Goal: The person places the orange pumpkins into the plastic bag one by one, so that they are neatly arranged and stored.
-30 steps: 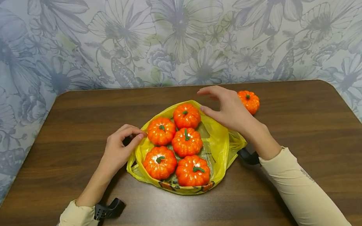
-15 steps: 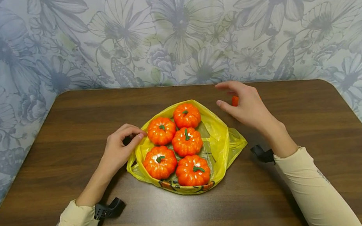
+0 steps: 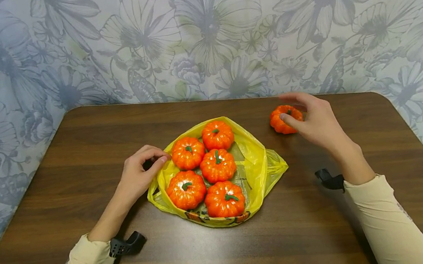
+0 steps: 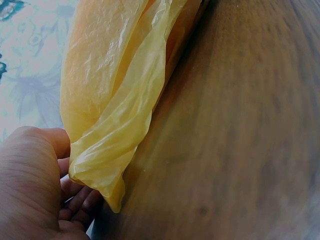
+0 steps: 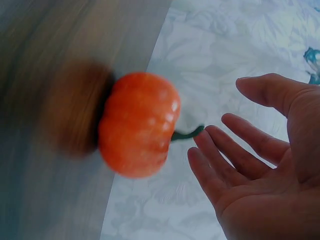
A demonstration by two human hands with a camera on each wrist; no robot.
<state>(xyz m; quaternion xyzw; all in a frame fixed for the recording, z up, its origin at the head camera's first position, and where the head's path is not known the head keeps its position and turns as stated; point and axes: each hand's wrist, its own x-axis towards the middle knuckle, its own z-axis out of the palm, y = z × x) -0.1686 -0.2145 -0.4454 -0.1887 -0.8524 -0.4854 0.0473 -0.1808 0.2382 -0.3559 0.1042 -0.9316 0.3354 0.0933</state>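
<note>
An open yellow plastic bag (image 3: 255, 162) lies mid-table, its rim spread around several small orange toy pumpkins (image 3: 218, 165) with green stems. My left hand (image 3: 137, 174) pinches the bag's left rim; in the left wrist view the thumb and fingers close on the yellow film. To the right of the bag, one more orange pumpkin (image 3: 283, 120) stands on the table. My right hand (image 3: 318, 124) is beside and above this pumpkin with thumb and fingers spread. In the right wrist view the fingers (image 5: 240, 160) are close to its green stem (image 5: 188, 134), with nothing in the palm.
The brown wooden table (image 3: 231, 258) ends at a wall with flowered paper (image 3: 221, 33). Each wrist wears a black mount, the left one (image 3: 127, 245) close to the tabletop. The bag's gathered corner (image 3: 277, 165) sticks out to the right.
My right hand has moved right from the bag's rim, across the lone pumpkin to its right side, uncovering most of it. The left hand has stayed at the rim.
</note>
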